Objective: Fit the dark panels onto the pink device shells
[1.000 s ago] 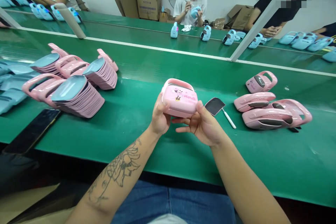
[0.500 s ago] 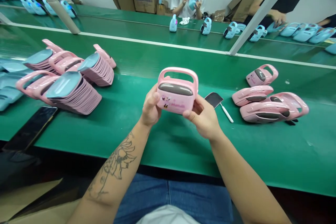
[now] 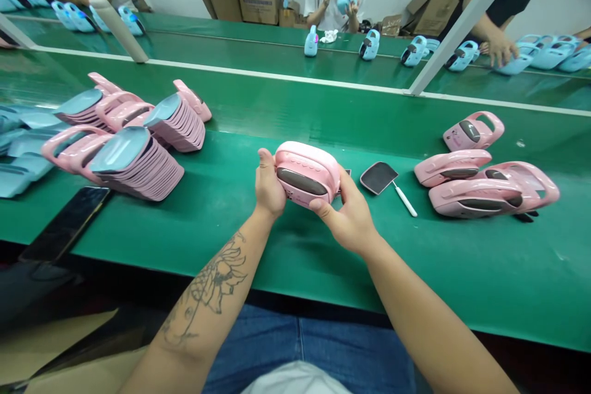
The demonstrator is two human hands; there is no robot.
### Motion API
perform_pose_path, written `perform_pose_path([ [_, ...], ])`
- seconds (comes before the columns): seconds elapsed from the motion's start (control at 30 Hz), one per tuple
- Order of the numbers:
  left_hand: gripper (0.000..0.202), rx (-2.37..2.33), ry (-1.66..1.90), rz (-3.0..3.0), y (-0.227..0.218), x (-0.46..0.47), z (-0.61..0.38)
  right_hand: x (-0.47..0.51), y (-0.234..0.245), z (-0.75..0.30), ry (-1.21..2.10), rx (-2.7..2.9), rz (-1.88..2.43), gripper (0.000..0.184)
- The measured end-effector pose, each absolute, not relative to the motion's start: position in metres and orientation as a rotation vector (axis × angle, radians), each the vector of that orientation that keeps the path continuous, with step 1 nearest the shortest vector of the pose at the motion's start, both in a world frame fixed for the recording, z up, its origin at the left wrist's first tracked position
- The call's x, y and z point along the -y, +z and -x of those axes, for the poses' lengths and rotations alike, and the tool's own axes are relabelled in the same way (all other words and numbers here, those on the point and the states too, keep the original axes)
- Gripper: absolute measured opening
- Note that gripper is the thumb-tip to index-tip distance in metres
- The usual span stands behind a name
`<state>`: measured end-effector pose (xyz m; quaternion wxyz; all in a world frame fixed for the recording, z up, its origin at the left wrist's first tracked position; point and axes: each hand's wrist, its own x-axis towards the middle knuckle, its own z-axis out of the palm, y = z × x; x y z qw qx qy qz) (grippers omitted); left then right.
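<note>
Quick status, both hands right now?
Left hand: closed, holding the pink handled plastic case.
Right hand: closed, holding the same case.

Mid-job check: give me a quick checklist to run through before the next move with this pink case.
1. Grip on the pink plastic case: ok, the left hand and right hand both hold it.
2. Case surface: cannot tell, fine marks are too small to see.
3. Black-padded tool with white handle: ok, it lies on the green belt, apart from the right hand.
4. Stacked pink shells: ok, they stand away from both hands.
5. Dark phone: not ok, it lies at the belt's near edge.
</note>
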<state>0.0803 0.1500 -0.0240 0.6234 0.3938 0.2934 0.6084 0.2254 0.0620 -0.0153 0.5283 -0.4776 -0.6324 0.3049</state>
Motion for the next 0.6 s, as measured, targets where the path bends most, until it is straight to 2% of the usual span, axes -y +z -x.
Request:
perform_pose_path([
  [0.1,0.079,-0.664,1.315,-0.977,-0.021,-0.150,-0.076,-0.064,-0.016,-0.226,0.765,1.471,1.117,0.068],
  [0.33,0.086,-0.662,1.353,-0.955,-0.015,-0.146,-0.074,-0.063,-0.023,-0.223,0.738,1.502,1.122,0.075],
  [0.6,0.088,-0.815,1.478,-0.892,-0.025,-0.146,-0.072,-0.055,-0.019,-0.220,0.387,1.676,1.193,0.074],
])
